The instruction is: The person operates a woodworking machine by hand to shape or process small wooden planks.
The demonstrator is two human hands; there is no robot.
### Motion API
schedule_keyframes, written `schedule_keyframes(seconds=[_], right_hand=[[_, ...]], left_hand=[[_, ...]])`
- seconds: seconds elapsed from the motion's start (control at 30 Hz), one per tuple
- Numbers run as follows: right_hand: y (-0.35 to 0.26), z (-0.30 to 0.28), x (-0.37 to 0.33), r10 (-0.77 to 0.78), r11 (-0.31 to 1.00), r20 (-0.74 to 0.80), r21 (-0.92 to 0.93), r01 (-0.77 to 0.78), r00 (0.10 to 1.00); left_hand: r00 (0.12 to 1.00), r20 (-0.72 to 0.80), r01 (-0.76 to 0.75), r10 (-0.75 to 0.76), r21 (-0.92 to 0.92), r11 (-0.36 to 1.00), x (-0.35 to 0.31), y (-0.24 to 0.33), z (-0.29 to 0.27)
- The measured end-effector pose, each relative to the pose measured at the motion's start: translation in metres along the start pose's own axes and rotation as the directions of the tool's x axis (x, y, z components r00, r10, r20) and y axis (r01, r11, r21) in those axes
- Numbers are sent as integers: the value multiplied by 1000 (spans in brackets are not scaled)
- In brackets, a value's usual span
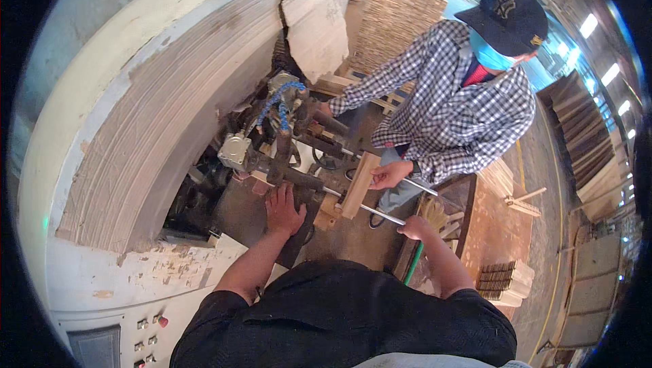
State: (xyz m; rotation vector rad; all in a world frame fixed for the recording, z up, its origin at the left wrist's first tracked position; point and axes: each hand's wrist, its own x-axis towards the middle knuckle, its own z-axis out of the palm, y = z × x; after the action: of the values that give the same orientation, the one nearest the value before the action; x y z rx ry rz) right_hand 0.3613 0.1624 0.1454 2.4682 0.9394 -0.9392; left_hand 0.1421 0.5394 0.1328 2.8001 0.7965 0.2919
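Note:
My left hand (284, 210) lies with its fingers stretched out against a dark metal part (297, 179) of the machine. My right hand (418, 227) is closed around the outer end of a shiny metal rod (375, 212), which runs out from the machine. Between my hands, a pale wooden piece (360, 185) is held by a co-worker's hand (391, 174) above the rods. A small wooden block (327, 213) sits just below it, near my left hand. The co-worker's other hand (324, 108) reaches to the machine's far side, its fingers partly hidden.
A large machine housing (170, 89) with a control panel (146, 341) fills the left. Blue coiled hoses (282, 104) hang over its head. The co-worker in a checked shirt (462, 110) stands opposite. A wooden table (492, 232) bears cut pieces (506, 283). Stacked wood (401, 18) stands behind.

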Motion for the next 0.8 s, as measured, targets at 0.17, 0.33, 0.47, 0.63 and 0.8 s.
schedule_keyframes(seconds=[0.17,0.33,0.47,0.63,0.8], right_hand=[[2,-2,-7,-150,980,-44,-142,142,988],[12,0,3,-271,962,-41,-38,269,962],[18,9,13,-303,951,-50,-86,298,952],[22,9,11,-226,964,-106,122,238,968],[17,-6,-8,-4,943,-212,324,74,977]], left_hand=[[999,43,-13,14,-17,1000,1,2,-4],[996,83,25,-26,21,999,2,5,-8],[995,98,8,-12,45,999,1,11,-11],[999,12,42,-43,54,998,-1,23,-10],[972,187,-55,145,-418,907,-77,29,-9]])
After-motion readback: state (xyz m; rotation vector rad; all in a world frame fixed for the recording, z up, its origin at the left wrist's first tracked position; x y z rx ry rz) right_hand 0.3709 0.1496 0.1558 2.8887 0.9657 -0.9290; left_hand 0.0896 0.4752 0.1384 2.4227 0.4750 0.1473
